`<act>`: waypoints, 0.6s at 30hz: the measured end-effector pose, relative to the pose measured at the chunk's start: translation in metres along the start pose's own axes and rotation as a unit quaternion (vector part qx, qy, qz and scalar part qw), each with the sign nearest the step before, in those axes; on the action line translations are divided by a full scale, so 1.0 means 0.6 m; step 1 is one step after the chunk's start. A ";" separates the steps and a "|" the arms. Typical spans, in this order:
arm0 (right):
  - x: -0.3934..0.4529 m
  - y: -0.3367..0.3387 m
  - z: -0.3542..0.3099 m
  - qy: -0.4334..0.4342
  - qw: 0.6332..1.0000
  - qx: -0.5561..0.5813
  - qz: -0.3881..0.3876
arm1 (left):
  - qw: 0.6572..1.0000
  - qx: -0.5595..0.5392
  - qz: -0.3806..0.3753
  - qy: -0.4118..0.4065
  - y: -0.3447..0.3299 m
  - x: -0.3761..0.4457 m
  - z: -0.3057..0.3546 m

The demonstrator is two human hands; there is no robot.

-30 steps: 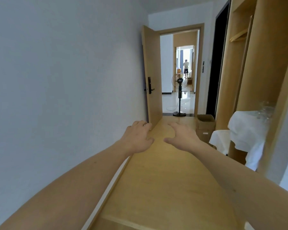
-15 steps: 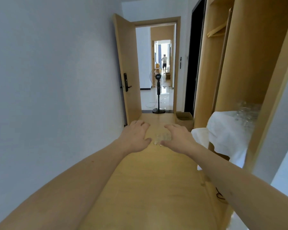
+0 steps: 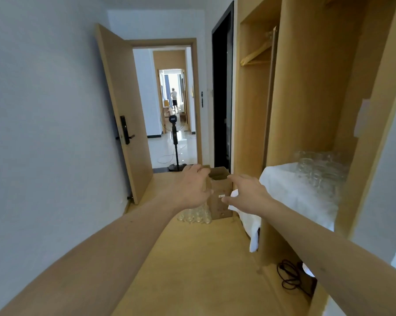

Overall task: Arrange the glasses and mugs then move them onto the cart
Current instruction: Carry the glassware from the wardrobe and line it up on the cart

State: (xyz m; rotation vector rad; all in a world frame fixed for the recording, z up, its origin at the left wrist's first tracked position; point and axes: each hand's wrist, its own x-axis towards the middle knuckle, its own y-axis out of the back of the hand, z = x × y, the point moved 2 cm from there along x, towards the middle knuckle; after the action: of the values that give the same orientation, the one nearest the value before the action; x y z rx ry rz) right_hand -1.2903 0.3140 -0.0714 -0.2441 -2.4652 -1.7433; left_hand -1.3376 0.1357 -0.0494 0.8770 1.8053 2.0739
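A cluster of several clear glasses (image 3: 194, 216) stands on the wooden floor against the left side of a small cardboard box (image 3: 220, 194). More clear glasses (image 3: 318, 170) sit on a white-cloth-covered surface (image 3: 283, 185) in the wardrobe niche at the right. Both my arms reach forward at chest height. My left hand (image 3: 192, 187) hovers above the floor glasses with loosely bent fingers and holds nothing. In front of the box and the cloth's edge, my right hand (image 3: 247, 194) is spread and empty.
A grey wall runs along the left to an open wooden door (image 3: 121, 110). A standing fan (image 3: 174, 142) stands in the doorway, and a person is far down the hall. Wardrobe panels (image 3: 306, 87) line the right, with a black cable (image 3: 290, 277) on the floor.
The view has swung right and lower. The box and the floor glasses now lie right under my hands, and the glasses on the white cloth show more fully. Both hands stay empty.
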 end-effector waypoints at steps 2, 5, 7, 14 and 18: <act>0.037 -0.004 -0.007 -0.011 1.000 0.007 0.004 | 1.000 -0.001 0.000 -0.019 -0.006 0.032 -0.025; 0.084 -0.018 -0.016 -0.030 0.999 0.012 0.005 | 0.999 -0.022 -0.011 -0.039 -0.027 0.076 -0.064; 0.107 -0.029 -0.020 -0.046 0.999 0.001 0.008 | 0.998 -0.034 -0.016 -0.053 -0.047 0.106 -0.085; 0.177 -0.064 0.038 -0.120 0.992 -0.033 0.000 | 0.994 -0.083 -0.023 -0.068 -0.126 0.210 -0.114; 0.219 -0.074 0.093 -0.155 0.988 -0.028 0.000 | 0.992 -0.072 -0.035 -0.099 -0.170 0.272 -0.106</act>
State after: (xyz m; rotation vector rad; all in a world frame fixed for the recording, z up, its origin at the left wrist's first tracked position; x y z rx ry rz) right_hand -1.4280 0.3609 -0.1072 -0.5598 -2.6203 -1.9046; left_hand -1.5229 0.1953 -0.1061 0.9291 1.5439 1.9682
